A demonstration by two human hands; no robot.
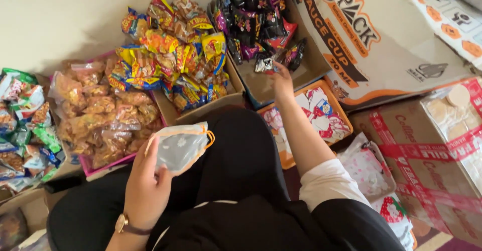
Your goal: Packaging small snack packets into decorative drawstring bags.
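Observation:
My left hand (pixel 145 185) holds a small grey drawstring pouch (pixel 182 145) with an orange cord, raised above my lap in black clothing. My right hand (pixel 281 82) reaches forward into a cardboard box (pixel 261 87) of dark and red snack packets (pixel 258 15) and grips one small dark packet (pixel 264 62) at the box's near side. A watch sits on my left wrist.
A box of yellow and blue snack packets (pixel 170 55) stands beside it, with a pink tray of clear-bagged orange snacks (pixel 103 115) to the left. Green packets (pixel 22 120) lie far left. Printed cardboard boxes (pixel 381 40) and a taped carton (pixel 427 150) fill the right.

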